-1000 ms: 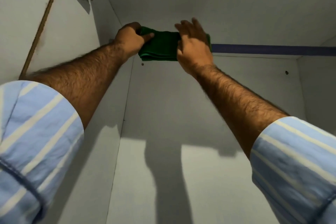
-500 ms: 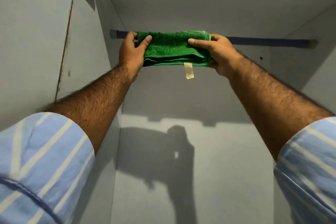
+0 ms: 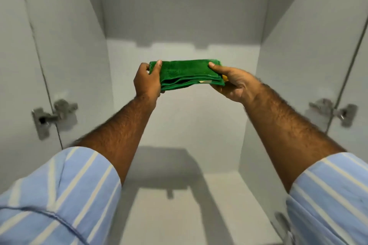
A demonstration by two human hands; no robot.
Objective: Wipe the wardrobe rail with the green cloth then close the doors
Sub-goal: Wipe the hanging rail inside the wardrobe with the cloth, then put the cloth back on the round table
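While its pale label is too blurred to read, the folded green terry cloth (image 3: 186, 72) is pinched at each end by the left hand (image 3: 146, 80) and right hand (image 3: 234, 83) fingers.

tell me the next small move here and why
Probably let one hand go of the cloth and reach for a door. Both the left hand and right hand hold the folded cloth in mid-air inside the wardrobe, no rail is in view, and the hinges show both doors open.
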